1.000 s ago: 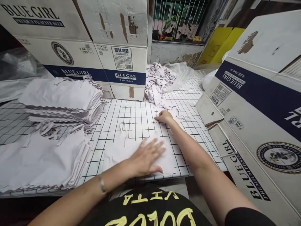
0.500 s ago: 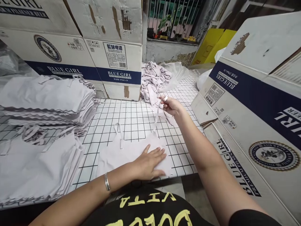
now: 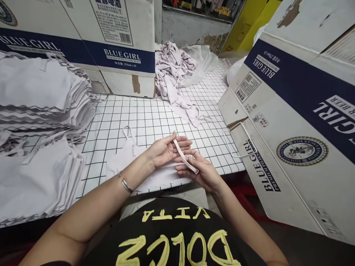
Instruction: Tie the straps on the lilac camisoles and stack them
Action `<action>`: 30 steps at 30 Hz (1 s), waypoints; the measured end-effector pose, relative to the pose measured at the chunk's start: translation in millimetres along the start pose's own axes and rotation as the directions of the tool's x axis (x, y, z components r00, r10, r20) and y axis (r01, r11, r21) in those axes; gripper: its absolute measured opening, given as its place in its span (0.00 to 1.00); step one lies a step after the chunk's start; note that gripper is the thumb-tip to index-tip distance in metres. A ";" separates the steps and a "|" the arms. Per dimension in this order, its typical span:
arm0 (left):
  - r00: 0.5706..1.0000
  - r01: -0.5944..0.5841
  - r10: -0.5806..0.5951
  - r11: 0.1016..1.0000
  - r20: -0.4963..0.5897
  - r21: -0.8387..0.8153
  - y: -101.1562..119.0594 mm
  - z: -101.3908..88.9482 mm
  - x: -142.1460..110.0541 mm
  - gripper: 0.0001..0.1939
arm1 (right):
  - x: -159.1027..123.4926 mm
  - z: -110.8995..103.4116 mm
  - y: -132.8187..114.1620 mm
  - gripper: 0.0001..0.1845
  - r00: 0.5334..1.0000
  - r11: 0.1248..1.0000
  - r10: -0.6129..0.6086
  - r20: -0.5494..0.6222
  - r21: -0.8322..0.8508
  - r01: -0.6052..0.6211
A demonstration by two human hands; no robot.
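Observation:
A pale pinkish camisole [image 3: 119, 162] lies flat at the table's front edge, partly under my hands. One thin looped strap [image 3: 128, 133] stretches away from its top left corner. Its other shoulder strap [image 3: 180, 151] is raised between my hands. My left hand [image 3: 163, 151], palm turned up, has the strap's upper end under its thumb, with the other fingers extended. Lower down, my right hand [image 3: 203, 171] pinches the same strap between thumb and fingers, near a small slider at its end.
Stacks of similar camisoles [image 3: 41, 173] fill the left side. Behind them stand printed beer cartons [image 3: 124, 81]. A tangled heap of pale fabric strips [image 3: 174, 70] lies at the back beside clear plastic. A large carton [image 3: 266, 122] borders the grid-patterned tabletop [image 3: 149, 114] on the right.
My left hand has lifted off the camisole and turned palm up at the strap. My right hand has come back toward my body with the strap. The view has tilted down.

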State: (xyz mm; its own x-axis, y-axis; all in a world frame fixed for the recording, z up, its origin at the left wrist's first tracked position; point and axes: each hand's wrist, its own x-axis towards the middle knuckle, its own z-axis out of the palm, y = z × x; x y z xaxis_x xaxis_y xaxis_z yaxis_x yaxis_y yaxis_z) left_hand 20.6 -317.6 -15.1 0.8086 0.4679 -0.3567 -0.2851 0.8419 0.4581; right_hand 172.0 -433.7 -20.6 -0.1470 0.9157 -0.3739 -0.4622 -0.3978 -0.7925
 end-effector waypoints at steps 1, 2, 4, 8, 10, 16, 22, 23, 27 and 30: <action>1.000 0.003 -0.004 1.000 0.019 0.027 3.1 0.4 1.0 0.20 | -0.1 0.1 -0.9 0.15 1.000 1.000 0.003 -0.018 0.003 -0.003; 0.999 0.009 -0.011 0.998 0.038 0.060 6.5 0.8 2.3 0.21 | -0.3 0.0 -2.2 0.17 1.000 1.000 0.017 -0.025 -0.003 -0.017; 0.997 0.039 -0.047 0.991 0.063 0.125 12.8 1.1 5.7 0.21 | -0.7 -1.2 -4.7 0.20 0.997 0.996 0.077 -0.003 -0.046 -0.077; 0.994 0.060 -0.076 0.978 0.076 0.199 21.6 -0.6 15.1 0.19 | 2.3 -6.4 -10.0 0.19 0.980 0.937 0.187 0.074 -0.314 -0.155; 0.998 0.038 -0.051 0.964 0.046 0.265 26.0 -0.4 19.1 0.19 | 5.9 -9.2 -15.7 0.18 0.981 0.864 0.166 0.105 -0.495 -0.093; 0.986 0.016 0.093 0.778 -0.140 0.628 41.8 3.8 13.7 0.23 | 19.4 -14.1 -36.9 0.15 0.978 0.815 0.130 0.160 -0.579 -0.014; 0.842 0.198 0.530 -0.126 -0.103 0.972 9.5 -17.5 -22.5 0.21 | 39.5 -14.3 -33.0 0.13 0.995 0.994 0.084 0.045 -0.077 -0.080; 0.830 0.231 0.553 -0.222 -0.073 0.947 -0.4 -23.4 -27.5 0.19 | 43.9 -14.4 -30.9 0.12 0.998 0.997 0.064 0.021 -0.038 -0.063; 0.819 0.288 0.572 -0.333 -0.050 0.898 -27.4 -39.1 -35.7 0.12 | 58.2 -15.1 -25.8 0.11 0.999 0.999 -0.030 -0.030 -0.042 0.029; 0.812 0.278 0.579 -0.282 -0.068 0.918 -29.1 -34.8 -34.9 0.10 | 61.1 -13.9 -27.6 0.12 0.998 0.997 -0.013 -0.061 -0.074 0.009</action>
State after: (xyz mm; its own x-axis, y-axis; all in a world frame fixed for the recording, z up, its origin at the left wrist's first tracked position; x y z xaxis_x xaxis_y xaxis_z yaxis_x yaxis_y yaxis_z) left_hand -17.2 -349.0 -44.4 0.4563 0.8862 -0.0799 0.7781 -0.3538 0.5191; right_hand 187.9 -367.5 -28.3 -0.0877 0.9158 -0.3919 -0.3979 -0.3929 -0.8290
